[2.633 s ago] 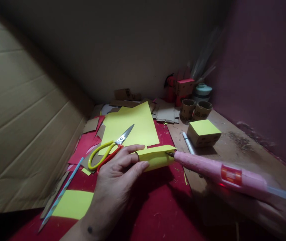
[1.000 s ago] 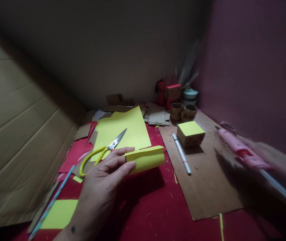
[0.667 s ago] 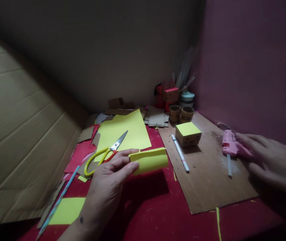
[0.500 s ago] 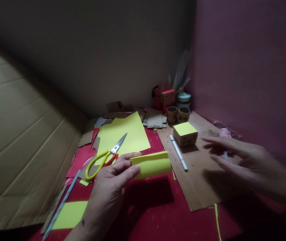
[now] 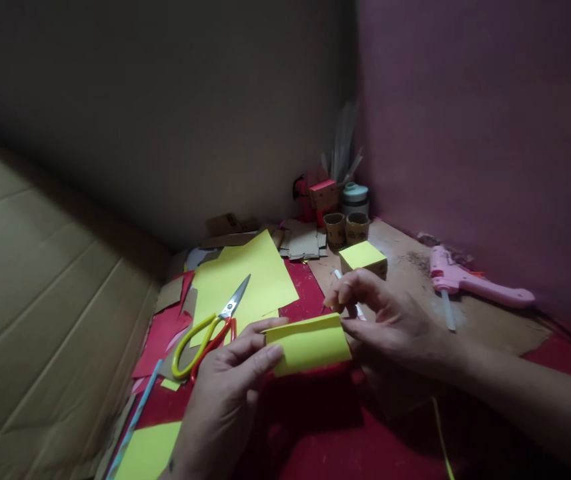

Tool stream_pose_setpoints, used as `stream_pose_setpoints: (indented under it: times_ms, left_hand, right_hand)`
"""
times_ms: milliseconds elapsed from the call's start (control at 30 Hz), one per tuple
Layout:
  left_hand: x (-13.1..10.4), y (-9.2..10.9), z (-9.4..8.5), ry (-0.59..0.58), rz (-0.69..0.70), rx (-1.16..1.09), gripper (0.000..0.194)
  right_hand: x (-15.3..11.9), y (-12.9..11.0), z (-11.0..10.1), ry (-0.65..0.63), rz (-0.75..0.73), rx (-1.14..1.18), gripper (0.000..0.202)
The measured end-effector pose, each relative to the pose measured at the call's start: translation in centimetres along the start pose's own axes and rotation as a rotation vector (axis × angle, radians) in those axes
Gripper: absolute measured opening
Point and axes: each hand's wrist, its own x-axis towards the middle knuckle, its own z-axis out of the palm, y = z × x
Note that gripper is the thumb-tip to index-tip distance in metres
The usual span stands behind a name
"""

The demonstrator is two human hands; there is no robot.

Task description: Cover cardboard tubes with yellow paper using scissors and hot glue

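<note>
A yellow paper (image 5: 310,343), bent over into a loose roll with a raised flap along its top, is held at its left end by my left hand (image 5: 238,380), thumb in front and fingers behind. My right hand (image 5: 385,317) is at the roll's right end, its thumb at the top corner. Its other fingers curl above the edge, with a gap between them and the thumb. Behind that hand, a white pen (image 5: 338,274) is partly hidden. A small cardboard box (image 5: 364,255) with a yellow top stands just beyond.
Left of my hands, scissors (image 5: 225,313) with yellow and red handles lie on a yellow sheet (image 5: 270,273). A striped straw (image 5: 138,413) is at the left. On the right, a pink glue gun (image 5: 465,277) rests on a cardboard board (image 5: 505,330). Two cardboard cups (image 5: 357,228) stand at the back.
My right hand has moved left, away from the glue gun, to the paper roll's right end. My left hand keeps its hold on the roll. The view has shifted slightly.
</note>
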Motion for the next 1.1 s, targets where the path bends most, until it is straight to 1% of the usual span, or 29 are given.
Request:
stream_pose_setpoints:
  times_ms: [133, 267, 367, 433, 567, 667, 833, 1100]
  left_hand:
    - [0.27, -0.16, -0.25, 0.001, -0.014, -0.027, 0.011]
    - [0.63, -0.31, -0.31, -0.001, -0.035, -0.03, 0.011]
    - [0.84, -0.48, -0.29, -0.024, -0.054, -0.038, 0.012]
    - [0.94, -0.61, -0.3, -0.019, -0.061, -0.036, 0.012]
    - [1.05, -0.81, -0.43, 0.01, -0.067, -0.026, 0.014]
    - [1.02, -0.83, -0.5, 0.0, -0.081, -0.035, 0.009]
    - [0.91, -0.74, -0.41, -0.005, -0.091, -0.037, 0.012]
    - [0.94, -0.96, -0.43, -0.036, -0.088, -0.043, 0.012]
  right_hand:
    - [0.09, 0.16, 0.19, 0.037, 0.079, 0.002, 0.02]
    - [0.14, -0.02, 0.39, -0.001, 0.178, 0.152, 0.019]
    - [0.16, -0.08, 0.44, -0.026, 0.203, 0.198, 0.02]
    - [0.21, -0.11, 0.38, -0.026, 0.179, 0.18, 0.021]
    - [0.22, -0.1, 0.22, -0.037, 0.084, 0.158, 0.022]
    - [0.02, 0.01, 0.2, -0.051, 0.053, 0.108, 0.024]
    - [-0.25, 0.22, 0.24, -0.063, -0.031, 0.127, 0.024]
    - [-0.53, 0.26, 0.31, -0.093, -0.057, 0.088, 0.026]
